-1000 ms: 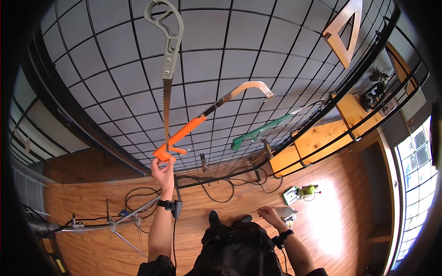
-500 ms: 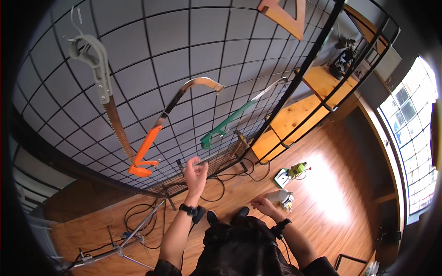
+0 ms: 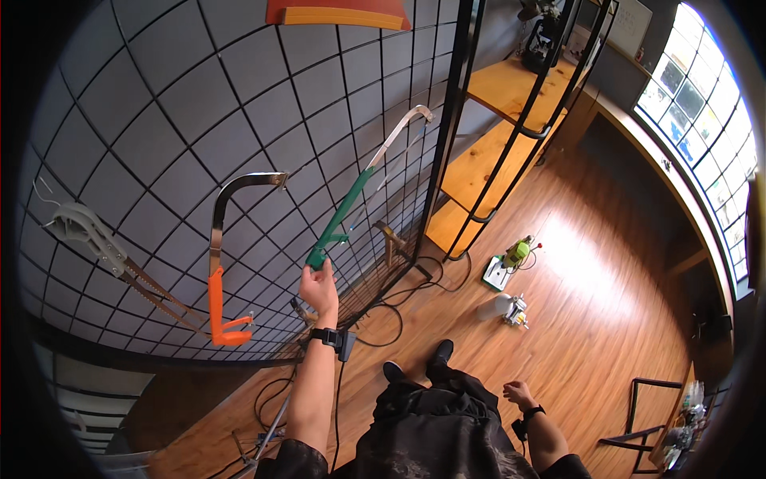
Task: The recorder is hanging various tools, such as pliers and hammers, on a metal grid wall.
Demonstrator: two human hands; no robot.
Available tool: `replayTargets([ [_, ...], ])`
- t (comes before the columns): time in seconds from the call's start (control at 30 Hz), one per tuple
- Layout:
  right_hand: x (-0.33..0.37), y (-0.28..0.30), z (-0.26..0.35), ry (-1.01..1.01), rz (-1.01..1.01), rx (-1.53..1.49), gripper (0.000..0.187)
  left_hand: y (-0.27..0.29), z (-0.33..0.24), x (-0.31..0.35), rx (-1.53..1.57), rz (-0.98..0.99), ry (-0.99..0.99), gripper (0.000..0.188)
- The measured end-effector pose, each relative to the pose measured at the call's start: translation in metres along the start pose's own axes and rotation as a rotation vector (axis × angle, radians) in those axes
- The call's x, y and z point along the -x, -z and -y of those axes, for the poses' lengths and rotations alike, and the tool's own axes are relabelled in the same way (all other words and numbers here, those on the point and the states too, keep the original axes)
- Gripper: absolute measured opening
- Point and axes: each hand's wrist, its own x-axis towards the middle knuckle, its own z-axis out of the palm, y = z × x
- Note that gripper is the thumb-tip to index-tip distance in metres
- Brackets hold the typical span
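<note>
A green-handled hacksaw (image 3: pixel 348 203) hangs tilted on the black wire grid (image 3: pixel 263 144), its metal bow curving at the upper end. My left hand (image 3: pixel 319 289) reaches up to it, with thumb and fingers pinched on the bottom end of the green handle. To the left hangs an orange-handled hacksaw (image 3: pixel 216 291) with a dark bow. Further left is a grey-handled hand saw (image 3: pixel 94 238) with a toothed blade. My right hand (image 3: pixel 519 393) hangs low above the floor, fingers loosely curled in, with nothing seen in them.
Above hangs a red and orange triangular tool (image 3: pixel 343 17), cut off by the view. Wooden shelves (image 3: pixel 487 164) in a black frame stand right of the grid. A hammer (image 3: pixel 389 241) hangs low. On the floor are a green machine (image 3: pixel 515 259), a grey-white cylinder (image 3: pixel 496 306) and black cables (image 3: pixel 391 319).
My left hand has moved up and pinched the green hacksaw's handle. My right hand has dropped right and lower. The view has shifted, and the saws appear further left.
</note>
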Motion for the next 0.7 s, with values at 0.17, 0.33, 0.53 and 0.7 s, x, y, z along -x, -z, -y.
replayTargets([
  [0.17,0.014,0.004,-0.039,-0.129,0.024,-0.127,0.016,0.006,-0.017,0.006,-0.098,0.021,-0.057,0.037],
  [0.33,-0.007,-0.005,-0.025,-0.077,0.092,-0.105,0.022,0.008,-0.01,0.02,0.116,0.048,-0.001,0.032],
  [0.53,-0.04,-0.008,0.03,0.112,0.109,-0.056,0.025,0.033,0.037,0.095,-0.114,0.492,-0.023,0.022],
  [0.7,-0.059,-0.011,0.068,0.164,0.178,-0.008,0.026,0.141,0.196,0.177,-0.405,0.996,0.439,0.029],
])
